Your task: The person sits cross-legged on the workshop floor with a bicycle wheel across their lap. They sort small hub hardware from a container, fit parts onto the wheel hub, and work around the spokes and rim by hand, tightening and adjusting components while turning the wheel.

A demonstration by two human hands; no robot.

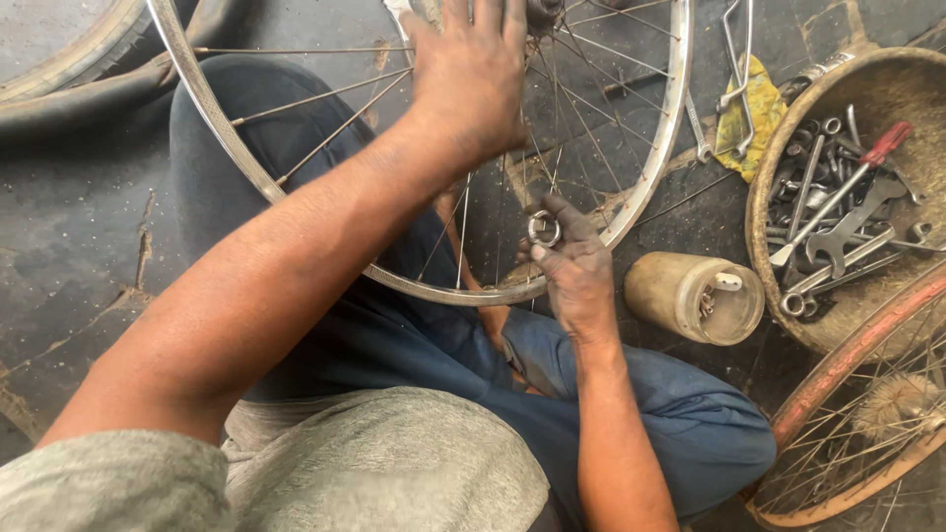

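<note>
A silver spoked bicycle wheel (645, 172) rests across my lap, its rim curving over my dark blue trousers. My left hand (471, 74) lies flat over the spokes near the hub at the top, which it mostly hides. Just inside the rim's near edge, my right hand (574, 271) pinches a small round metal ring part (543, 229) between thumb and fingers. Both hands are dark with grease.
A round basin (764, 212) at the right holds several spanners and a red-handled tool. A small yellowish jar (680, 294) lies on its side beside it. A second, rusty wheel (847, 355) sits at lower right. A yellow rag (764, 103) and a tyre (69, 74) lie on the dark floor.
</note>
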